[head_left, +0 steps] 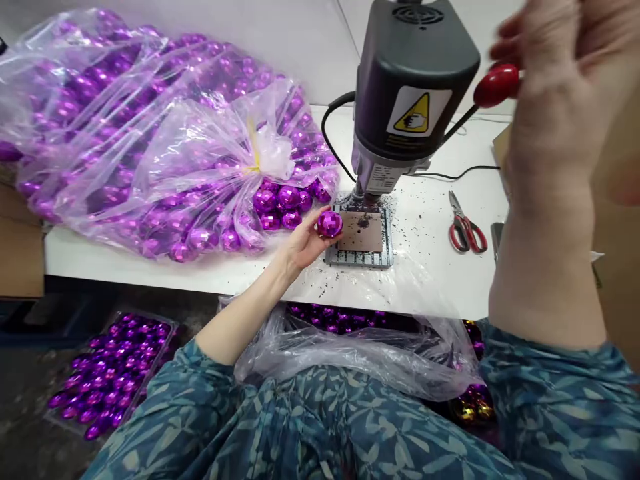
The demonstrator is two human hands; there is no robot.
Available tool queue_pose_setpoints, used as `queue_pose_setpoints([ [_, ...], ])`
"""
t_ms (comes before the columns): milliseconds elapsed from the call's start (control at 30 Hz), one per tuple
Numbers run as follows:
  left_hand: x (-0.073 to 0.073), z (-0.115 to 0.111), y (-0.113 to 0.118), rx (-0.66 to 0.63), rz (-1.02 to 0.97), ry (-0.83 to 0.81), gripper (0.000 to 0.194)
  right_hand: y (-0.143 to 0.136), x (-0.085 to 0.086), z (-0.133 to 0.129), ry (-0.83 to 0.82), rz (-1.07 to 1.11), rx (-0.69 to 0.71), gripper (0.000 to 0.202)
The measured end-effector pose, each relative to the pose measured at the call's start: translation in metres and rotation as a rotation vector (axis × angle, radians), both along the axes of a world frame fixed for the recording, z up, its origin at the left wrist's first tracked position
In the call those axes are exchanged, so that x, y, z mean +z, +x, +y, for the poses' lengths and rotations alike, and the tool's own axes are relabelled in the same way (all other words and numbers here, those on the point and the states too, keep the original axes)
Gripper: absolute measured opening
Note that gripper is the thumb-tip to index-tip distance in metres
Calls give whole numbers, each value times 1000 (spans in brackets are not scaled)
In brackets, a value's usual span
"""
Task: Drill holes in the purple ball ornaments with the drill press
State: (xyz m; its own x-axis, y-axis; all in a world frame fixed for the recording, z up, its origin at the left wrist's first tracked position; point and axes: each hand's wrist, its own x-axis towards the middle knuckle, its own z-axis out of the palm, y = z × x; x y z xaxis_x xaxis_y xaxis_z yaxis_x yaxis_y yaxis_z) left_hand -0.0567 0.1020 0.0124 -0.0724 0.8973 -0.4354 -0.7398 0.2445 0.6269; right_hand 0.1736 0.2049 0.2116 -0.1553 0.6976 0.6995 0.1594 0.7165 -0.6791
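My left hand (309, 241) pinches a shiny purple faceted ball (330, 224) between thumb and fingers, at the left edge of a drill press's base. On that base a tan board (361, 233) with a small dark hole lies over a slotted metal plate (367, 259), sprinkled with dark shavings. The dark drill press head (417, 73) stands above, bearing a yellow hand-warning label. At upper right, my right hand (565, 60) is raised beside the red knob (496, 85) of the press's lever and overlaps its end. Its fingers are smeared by motion, so their grip is unclear.
A large tied plastic bag (165, 133) of purple balls covers the table's left side. Red-handled scissors (466, 230) lie to the right. Below the table edge hangs an open plastic bag (360, 353) with balls; a clear tray (117, 373) of purple balls sits lower left.
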Motion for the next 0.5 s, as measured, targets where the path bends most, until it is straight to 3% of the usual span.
queue_pose_setpoints([
  [100,-1,3,6,-11,6,0,9,-24,-2,9,-57,183,-61,35],
  [167,-1,3,8,-52,26,-12,13,-32,-2,9,-180,240,-49,40],
  [300,-1,3,6,-63,12,-28,15,-35,5,10,-406,273,-43,56],
  [500,-7,5,6,-23,92,34,18,-41,16,12,-599,287,-117,55],
])
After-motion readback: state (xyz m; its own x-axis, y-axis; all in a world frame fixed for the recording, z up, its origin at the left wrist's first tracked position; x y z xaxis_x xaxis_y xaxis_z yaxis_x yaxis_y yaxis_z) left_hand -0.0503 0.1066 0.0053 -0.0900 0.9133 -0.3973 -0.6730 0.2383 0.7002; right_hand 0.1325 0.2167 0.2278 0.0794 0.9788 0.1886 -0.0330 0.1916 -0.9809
